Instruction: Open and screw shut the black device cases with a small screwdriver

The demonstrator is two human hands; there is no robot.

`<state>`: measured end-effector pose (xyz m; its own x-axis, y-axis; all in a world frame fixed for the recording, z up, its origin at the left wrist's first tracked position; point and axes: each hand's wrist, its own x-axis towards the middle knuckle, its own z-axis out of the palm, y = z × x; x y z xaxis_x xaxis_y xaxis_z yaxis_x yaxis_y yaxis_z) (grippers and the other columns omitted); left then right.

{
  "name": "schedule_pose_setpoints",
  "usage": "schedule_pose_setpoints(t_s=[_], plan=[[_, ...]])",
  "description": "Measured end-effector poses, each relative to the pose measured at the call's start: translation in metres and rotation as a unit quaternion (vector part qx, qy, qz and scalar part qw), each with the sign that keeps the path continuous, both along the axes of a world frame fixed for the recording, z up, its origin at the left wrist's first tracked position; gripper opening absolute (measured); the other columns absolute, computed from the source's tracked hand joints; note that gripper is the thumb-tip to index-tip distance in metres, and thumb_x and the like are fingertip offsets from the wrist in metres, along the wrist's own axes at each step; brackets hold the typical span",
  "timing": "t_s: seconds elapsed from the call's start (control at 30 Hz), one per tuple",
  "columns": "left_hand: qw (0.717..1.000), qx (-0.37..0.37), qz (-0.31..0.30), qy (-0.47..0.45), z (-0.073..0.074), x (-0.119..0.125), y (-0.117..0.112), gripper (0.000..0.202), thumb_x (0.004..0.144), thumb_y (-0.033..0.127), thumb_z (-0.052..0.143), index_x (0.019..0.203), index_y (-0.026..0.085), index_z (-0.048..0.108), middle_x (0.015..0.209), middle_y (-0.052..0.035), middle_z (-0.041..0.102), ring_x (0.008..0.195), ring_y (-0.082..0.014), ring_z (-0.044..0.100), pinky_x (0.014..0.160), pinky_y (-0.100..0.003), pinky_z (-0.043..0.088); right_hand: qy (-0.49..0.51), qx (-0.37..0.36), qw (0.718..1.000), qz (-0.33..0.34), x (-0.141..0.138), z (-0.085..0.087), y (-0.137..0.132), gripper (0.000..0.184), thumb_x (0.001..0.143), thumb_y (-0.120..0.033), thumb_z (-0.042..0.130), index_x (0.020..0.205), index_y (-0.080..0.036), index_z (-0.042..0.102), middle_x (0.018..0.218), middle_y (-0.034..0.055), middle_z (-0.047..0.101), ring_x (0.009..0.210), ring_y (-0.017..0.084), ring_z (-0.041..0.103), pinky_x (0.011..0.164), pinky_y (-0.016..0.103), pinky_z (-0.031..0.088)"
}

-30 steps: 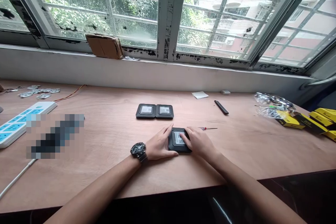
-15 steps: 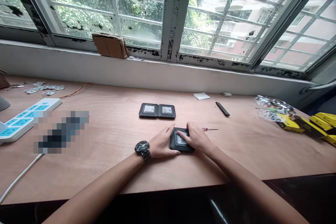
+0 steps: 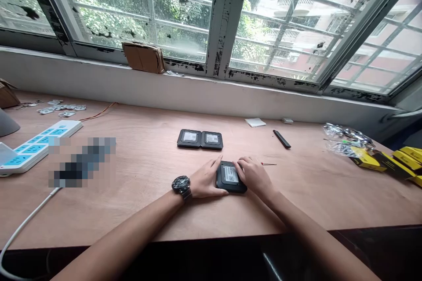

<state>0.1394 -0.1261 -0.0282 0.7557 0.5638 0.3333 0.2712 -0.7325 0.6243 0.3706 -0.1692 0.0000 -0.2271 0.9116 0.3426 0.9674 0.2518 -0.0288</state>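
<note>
A black square case with a white printed label (image 3: pixel 230 174) lies on the wooden table. My left hand (image 3: pixel 207 179) grips its left side, thumb along the near edge and fingers at the far corner. My right hand (image 3: pixel 255 178) has its bent fingertips on the case's right side near the far corner; its thumb is partly hidden. Just beyond, two similar black labelled cases (image 3: pixel 200 139) lie side by side. A thin screwdriver with a red handle (image 3: pixel 269 164) lies to the right, its near end partly hidden by my right hand.
Farther right lies a slim black bar (image 3: pixel 281 139). White paper (image 3: pixel 255 122) rests near the wall. Yellow-and-black boxes (image 3: pixel 369 160) and clear plastic bags (image 3: pixel 349 138) are at the right. On the left are a power strip (image 3: pixel 36 147) and a blurred-out object (image 3: pixel 82 162).
My right thumb has drawn back off the label to the case's right side, uncovering the label. My left hand keeps its grip. The view has shifted slightly.
</note>
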Motion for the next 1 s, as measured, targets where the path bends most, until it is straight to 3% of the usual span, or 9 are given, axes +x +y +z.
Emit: schedule_pose_setpoints(t_s=[0.43, 1.0], plan=[[1.000, 0.009, 0.007, -0.004, -0.003, 0.000, -0.001, 0.126, 0.069, 0.050, 0.085, 0.161, 0.017, 0.006, 0.159, -0.0203, 0.029, 0.146, -0.0394, 0.033, 0.120, -0.053, 0.032, 0.041, -0.100, 0.993, -0.038, 0.008, 0.008, 0.033, 0.037, 0.104, -0.027, 0.044, 0.075, -0.019, 0.065, 0.080, 0.0070, 0.072, 0.070, 0.018, 0.063, 0.066, 0.028, 0.037], [1.000, 0.012, -0.003, 0.003, 0.001, 0.000, 0.000, 0.125, 0.071, 0.049, 0.084, 0.162, 0.018, 0.005, 0.162, -0.0197, 0.025, 0.148, -0.0381, 0.030, 0.122, -0.052, 0.030, 0.110, -0.177, 0.978, -0.025, 0.011, 0.018, 0.034, 0.038, 0.098, -0.026, 0.046, 0.065, -0.018, 0.062, 0.065, 0.0044, 0.068, 0.055, 0.015, 0.055, 0.054, 0.026, 0.033]])
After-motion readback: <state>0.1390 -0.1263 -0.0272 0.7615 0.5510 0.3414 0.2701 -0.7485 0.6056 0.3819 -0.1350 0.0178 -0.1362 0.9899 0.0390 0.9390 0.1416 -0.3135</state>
